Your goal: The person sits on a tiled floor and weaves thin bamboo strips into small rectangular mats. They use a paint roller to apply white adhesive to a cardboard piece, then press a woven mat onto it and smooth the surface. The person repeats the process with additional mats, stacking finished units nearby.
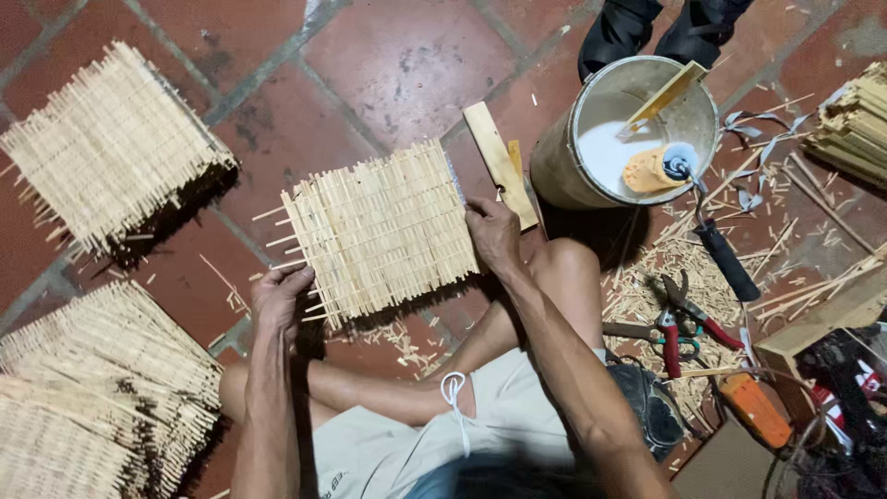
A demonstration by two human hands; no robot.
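The left hand point(277, 298) and right hand point(492, 236) gripped one woven bamboo mat point(381, 231) by its edges; finished stacks point(106, 148) lay beside on the floor, glue bucket point(591, 139) open.

Few wrappers among the clutter

At the near right edge a dark, crumpled bag point(855, 383) with red and white print lies partly hidden behind tangled wires. At the near edge, left of centre, a small dark printed mark point(331, 480) sits on the pale shorts point(517, 416)
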